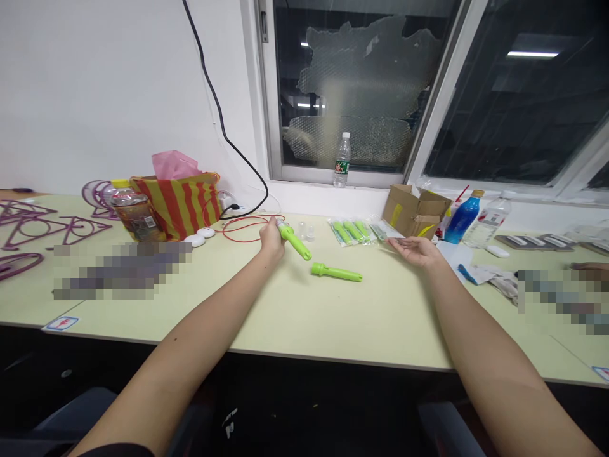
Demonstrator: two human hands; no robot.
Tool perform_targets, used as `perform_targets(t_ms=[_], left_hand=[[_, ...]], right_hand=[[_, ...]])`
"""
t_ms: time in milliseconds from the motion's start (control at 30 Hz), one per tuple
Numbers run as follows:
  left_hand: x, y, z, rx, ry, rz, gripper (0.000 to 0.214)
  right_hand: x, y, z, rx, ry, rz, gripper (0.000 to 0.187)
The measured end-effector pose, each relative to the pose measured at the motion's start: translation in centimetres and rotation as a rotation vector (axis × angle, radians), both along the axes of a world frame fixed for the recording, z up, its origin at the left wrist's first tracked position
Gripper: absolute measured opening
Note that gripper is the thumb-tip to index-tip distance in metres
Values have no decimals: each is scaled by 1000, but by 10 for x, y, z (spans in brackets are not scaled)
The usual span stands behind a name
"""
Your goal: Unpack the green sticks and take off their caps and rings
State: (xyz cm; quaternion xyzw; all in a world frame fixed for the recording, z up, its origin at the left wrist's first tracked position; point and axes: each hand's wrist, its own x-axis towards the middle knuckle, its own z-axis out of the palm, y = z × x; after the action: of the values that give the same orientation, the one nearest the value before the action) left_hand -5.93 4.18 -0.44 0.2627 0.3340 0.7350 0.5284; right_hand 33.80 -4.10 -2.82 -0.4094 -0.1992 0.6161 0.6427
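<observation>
Bench [304, 317] pale green. Cardboard box [416, 211] at back. Right hand [417, 251] just in front of box, palm up, fingers spread, holding nothing. Left hand [272, 241] well left of box, clamped on green torch [295, 244]. Second green torch [336, 273] lying loose front-left of box, between hands.

a plain workroom in an office building, at night. a long pale table [304, 317] runs along a white wall [95, 82] under big dark windows [523, 108] that mirror ceiling strip lights [531, 54]. batches of small goods lie on the table: loose green sticks [336, 273], bags of sticks [352, 231], a cardboard box [413, 212], purple cut-out shapes [38, 228] and drink bottles [466, 217].
</observation>
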Motion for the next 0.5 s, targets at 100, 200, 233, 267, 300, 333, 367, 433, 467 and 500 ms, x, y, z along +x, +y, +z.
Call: perform_targets(t_ms=[100, 200, 233, 267, 300, 333, 367, 433, 467, 500], left_hand=[[0, 0, -1, 13, 10, -9, 19], [0, 0, -1, 19, 16, -11, 19], [0, 0, -1, 20, 15, -9, 20], [0, 0, -1, 22, 12, -6, 19], [1, 0, 0, 24, 7, -6, 19], [1, 0, 0, 25, 1, -5, 19], [1, 0, 0, 25, -7, -5, 19], [1, -1, 1, 25, -16, -6, 19], [1, -1, 1, 25, -17, -6, 19], [1, -1, 1, 24, -14, -5, 19]], right_hand=[[-2, 10, -6, -27, -51, -101, 45], [-7, 20, -12, -59, -113, -234, 47], [-9, 23, -14, -67, -127, -261, 47], [-10, 26, -15, -73, -140, -282, 46], [-11, 28, -16, -80, -153, -298, 45], [-11, 29, -17, -87, -168, -311, 44], [-11, 30, -17, -94, -184, -321, 43], [-10, 31, -18, -106, -217, -335, 40], [-10, 31, -19, -113, -237, -343, 39], [-10, 30, -20, -122, -259, -354, 38]])
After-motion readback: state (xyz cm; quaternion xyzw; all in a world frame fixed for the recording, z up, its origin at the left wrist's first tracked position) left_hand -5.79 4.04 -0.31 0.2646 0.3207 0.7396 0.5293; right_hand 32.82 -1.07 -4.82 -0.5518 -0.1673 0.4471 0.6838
